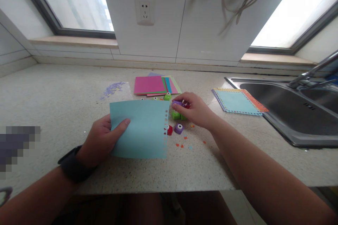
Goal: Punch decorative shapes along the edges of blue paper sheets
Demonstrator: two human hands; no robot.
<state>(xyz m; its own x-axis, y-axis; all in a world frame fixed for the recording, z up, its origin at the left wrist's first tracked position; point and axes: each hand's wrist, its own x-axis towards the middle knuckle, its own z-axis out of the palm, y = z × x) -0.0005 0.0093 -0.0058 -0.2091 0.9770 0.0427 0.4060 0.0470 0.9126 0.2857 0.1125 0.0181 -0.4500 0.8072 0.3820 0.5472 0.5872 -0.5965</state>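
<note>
My left hand (105, 135) grips a light blue sheet of paper (139, 130) by its left side, thumb on top. Small punched shapes run down the sheet's right edge. My right hand (191, 107), beyond that edge, has its thumb and fingers closed on a purple craft punch (176, 103). Beneath those fingers sits a green craft punch (176, 115). Closer to me stand another purple punch (179, 128) and a red punch (169, 130), partly behind the paper. More punches are half hidden behind the sheet's top edge, near a small green punch (167, 96).
Coloured paper (149, 85) is stacked at the back. Punched sheets (232, 101) lie at the right, overlapping the rim of a steel sink (285, 142). Purple paper bits (113, 89) lie back left. Orange cut-outs (182, 146) dot the counter (126, 179) near its front edge.
</note>
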